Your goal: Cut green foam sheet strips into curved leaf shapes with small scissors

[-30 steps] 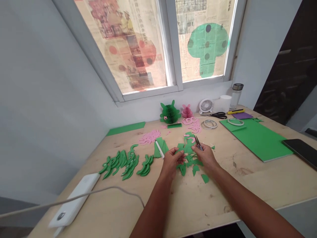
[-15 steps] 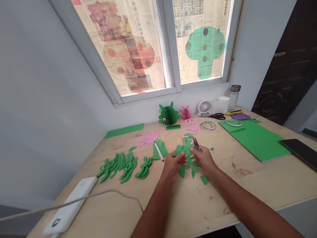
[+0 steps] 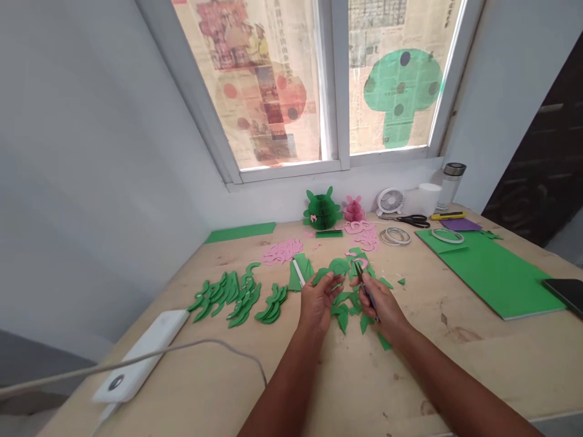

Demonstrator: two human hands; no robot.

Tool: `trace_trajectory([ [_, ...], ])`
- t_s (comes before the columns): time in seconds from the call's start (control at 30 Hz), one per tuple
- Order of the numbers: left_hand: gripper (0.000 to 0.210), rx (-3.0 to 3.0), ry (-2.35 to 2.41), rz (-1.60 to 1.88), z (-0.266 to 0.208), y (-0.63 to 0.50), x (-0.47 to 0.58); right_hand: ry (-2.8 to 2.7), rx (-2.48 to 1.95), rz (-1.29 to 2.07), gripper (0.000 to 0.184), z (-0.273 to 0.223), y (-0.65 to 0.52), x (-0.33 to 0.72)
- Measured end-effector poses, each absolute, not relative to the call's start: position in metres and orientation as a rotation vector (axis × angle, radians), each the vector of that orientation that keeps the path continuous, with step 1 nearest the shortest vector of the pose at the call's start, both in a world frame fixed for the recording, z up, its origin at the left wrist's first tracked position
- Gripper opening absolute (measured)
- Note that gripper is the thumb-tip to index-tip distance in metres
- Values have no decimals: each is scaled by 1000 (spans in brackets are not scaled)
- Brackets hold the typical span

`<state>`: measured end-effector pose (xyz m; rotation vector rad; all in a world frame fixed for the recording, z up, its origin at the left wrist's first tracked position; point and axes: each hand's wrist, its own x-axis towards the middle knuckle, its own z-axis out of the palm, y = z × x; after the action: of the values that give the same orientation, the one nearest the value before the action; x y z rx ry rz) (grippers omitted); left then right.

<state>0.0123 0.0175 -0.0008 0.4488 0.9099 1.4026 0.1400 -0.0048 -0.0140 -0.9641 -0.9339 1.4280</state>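
Note:
A green paper piece (image 3: 337,266) with a rounded edge is pinched in my left hand (image 3: 317,298), over the middle of the table. In my right hand (image 3: 384,305) is a small pair of dark-bladed scissors (image 3: 361,274), fingers closed around it and tips pointing up and away. The blades are beside the paper; whether they touch it I cannot tell. Green paper scraps (image 3: 341,317) lie under and between both hands. Just left of my left hand, a white pen (image 3: 298,271) rests on a green paper piece (image 3: 308,267).
Stacked green curved cutouts (image 3: 246,303) and a white power bank (image 3: 141,355) with a cable are at left. Pink scraps (image 3: 283,250), a green paper figure (image 3: 322,209), tape rolls (image 3: 395,236) and black-handled scissors (image 3: 415,221) sit farther back. Green card sheets (image 3: 496,273) and a phone (image 3: 565,293) lie right.
My view has turned slightly left. My hands have drawn a little apart, and the right thumb has come away from the paper. The held paper now shows a rounded edge; the scissors lie lower in my hand.

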Motion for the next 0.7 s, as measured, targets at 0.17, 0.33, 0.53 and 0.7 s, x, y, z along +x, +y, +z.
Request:
trace_trajectory([
  [0.17, 24, 418, 855, 1444, 4, 14, 12, -1007, -976, 1464, 37, -13, -10, 133],
  [0.33, 25, 413, 808, 1440, 5, 10, 15, -1034, -996, 1463, 36, -14, -10, 132],
  [0.53, 25, 404, 799, 1450, 6, 10, 16, -1070, -985, 1476, 36, -15, -10, 133],
  [0.7, 25, 383, 796, 1469, 6, 11, 15, -1085, -1028, 1464, 37, -12, -11, 131],
])
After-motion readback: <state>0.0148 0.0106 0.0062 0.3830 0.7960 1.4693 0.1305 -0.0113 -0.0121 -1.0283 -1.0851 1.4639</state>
